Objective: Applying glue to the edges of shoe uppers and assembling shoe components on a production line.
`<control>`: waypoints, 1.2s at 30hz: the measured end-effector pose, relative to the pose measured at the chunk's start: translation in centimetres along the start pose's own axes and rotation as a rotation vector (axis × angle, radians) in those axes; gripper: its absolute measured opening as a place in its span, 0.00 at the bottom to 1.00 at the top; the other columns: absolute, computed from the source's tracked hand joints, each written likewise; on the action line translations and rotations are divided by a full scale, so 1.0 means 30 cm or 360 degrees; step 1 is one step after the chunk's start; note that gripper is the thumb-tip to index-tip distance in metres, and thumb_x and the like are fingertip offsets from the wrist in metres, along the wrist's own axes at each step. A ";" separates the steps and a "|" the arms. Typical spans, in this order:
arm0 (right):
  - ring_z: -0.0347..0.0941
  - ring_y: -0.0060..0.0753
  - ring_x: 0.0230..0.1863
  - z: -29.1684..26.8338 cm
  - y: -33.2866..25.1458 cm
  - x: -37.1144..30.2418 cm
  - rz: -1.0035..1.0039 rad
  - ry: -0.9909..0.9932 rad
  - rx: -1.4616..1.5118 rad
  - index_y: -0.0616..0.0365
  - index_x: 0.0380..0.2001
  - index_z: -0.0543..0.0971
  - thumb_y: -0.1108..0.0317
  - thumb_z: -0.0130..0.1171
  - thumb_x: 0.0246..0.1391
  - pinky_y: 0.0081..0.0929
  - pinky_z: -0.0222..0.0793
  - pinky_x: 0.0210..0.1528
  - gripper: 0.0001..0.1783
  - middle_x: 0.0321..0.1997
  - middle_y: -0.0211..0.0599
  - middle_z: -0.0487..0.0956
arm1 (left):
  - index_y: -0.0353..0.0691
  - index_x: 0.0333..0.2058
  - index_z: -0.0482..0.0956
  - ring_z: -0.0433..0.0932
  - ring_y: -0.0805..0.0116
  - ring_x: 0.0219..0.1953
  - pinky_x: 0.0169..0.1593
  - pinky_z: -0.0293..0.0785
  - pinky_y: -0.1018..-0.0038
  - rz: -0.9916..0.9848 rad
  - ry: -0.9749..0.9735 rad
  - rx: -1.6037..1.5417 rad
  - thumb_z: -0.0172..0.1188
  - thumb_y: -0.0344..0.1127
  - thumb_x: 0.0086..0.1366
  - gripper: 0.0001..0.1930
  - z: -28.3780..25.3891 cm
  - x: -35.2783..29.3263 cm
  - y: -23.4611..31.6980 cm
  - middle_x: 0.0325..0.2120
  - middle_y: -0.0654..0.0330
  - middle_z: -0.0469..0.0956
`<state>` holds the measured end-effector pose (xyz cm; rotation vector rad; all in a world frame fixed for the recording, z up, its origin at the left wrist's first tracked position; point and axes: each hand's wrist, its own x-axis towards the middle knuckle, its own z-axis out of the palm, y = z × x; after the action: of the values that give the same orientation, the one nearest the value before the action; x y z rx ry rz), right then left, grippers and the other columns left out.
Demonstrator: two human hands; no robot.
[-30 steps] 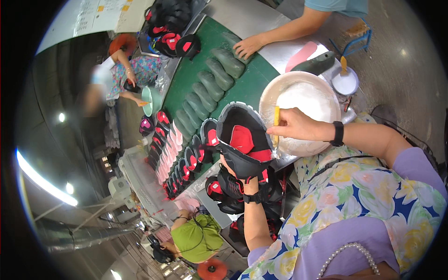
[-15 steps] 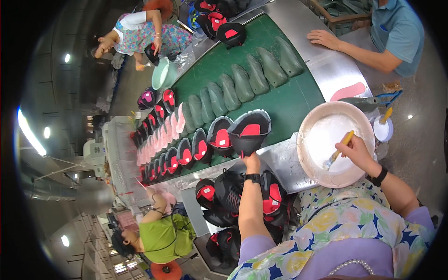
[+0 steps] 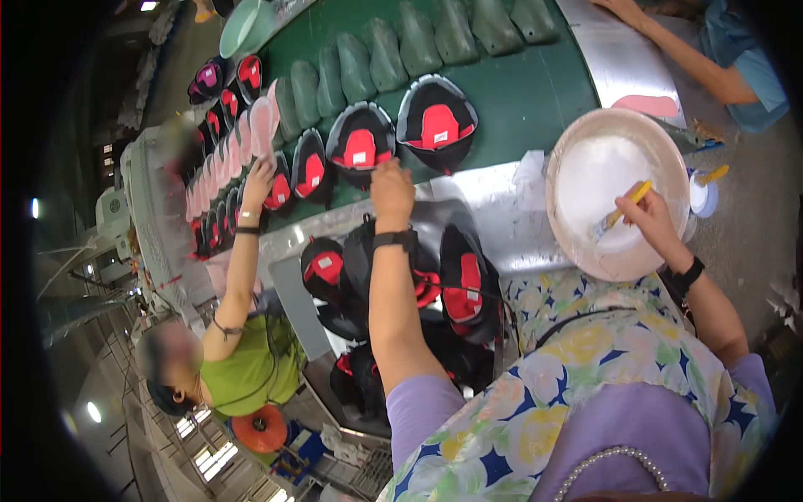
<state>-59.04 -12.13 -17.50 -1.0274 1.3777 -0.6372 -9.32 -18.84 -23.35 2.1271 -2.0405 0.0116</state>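
Observation:
My left hand (image 3: 392, 194) is closed at the near edge of a black-and-red shoe upper (image 3: 360, 144), its fingers curled against the red rim; the fingertips are partly hidden. Just right of it, another shoe upper (image 3: 437, 124) with a red lining lies on the green belt (image 3: 527, 92). My right hand (image 3: 651, 219) grips the yellow handle of a brush (image 3: 623, 209). Its bristles are down in the white liquid of a pale pink basin (image 3: 563, 238).
Dark green shoe lasts (image 3: 418, 42) stand in a row across the belt. Pink insole-shaped pieces (image 3: 263, 121) and more uppers line up leftward. Uppers (image 3: 468, 284) are piled below my left arm. One co-worker's hand (image 3: 259, 177) touches the pink pieces; another co-worker's arm (image 3: 686, 50) rests at upper right.
The shoe upper my left hand held now lies on the belt, and that hand has moved left to the neighbouring one. The green-clad co-worker has reached up to the pink pieces. My view has shifted.

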 end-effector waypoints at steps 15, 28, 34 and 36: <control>0.73 0.19 0.29 -0.114 0.021 0.014 -0.0161 -0.0125 -0.0151 0.61 0.36 0.75 0.59 0.64 0.60 0.18 0.70 0.32 0.15 0.31 0.32 0.78 | 0.30 0.53 0.74 0.80 0.62 0.47 0.52 0.74 0.69 -0.1007 -0.0496 -0.1730 0.61 0.23 0.61 0.20 -0.354 -0.684 0.229 0.44 0.52 0.82; 0.74 0.19 0.28 -0.114 0.079 -0.001 -0.0170 -0.0071 -0.0072 0.61 0.35 0.75 0.59 0.64 0.59 0.18 0.71 0.32 0.15 0.31 0.31 0.78 | 0.31 0.58 0.68 0.70 0.43 0.56 0.61 0.61 0.51 -0.0058 0.0374 -0.0067 0.55 0.24 0.52 0.30 -0.310 -0.570 0.522 0.50 0.40 0.73; 0.73 0.19 0.28 -0.076 0.084 0.009 -0.0166 -0.0052 -0.0033 0.61 0.34 0.77 0.58 0.65 0.58 0.18 0.70 0.31 0.15 0.28 0.30 0.78 | 0.51 0.67 0.63 0.56 0.45 0.69 0.68 0.45 0.39 0.0369 -0.0590 0.0587 0.59 0.39 0.60 0.35 -0.073 -0.606 0.557 0.64 0.51 0.65; 0.73 0.19 0.27 -0.084 0.089 0.024 -0.0200 -0.0053 -0.0199 0.60 0.33 0.77 0.58 0.65 0.58 0.20 0.69 0.30 0.15 0.26 0.29 0.77 | 0.51 0.60 0.72 0.58 0.46 0.68 0.67 0.49 0.40 0.0328 -0.0729 0.0581 0.58 0.40 0.60 0.27 -0.072 -0.580 0.478 0.63 0.55 0.67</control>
<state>-61.92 -12.09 -19.91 -1.2273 1.3447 -0.6295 -24.12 -1.76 -21.72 2.2739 -2.6974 -0.0878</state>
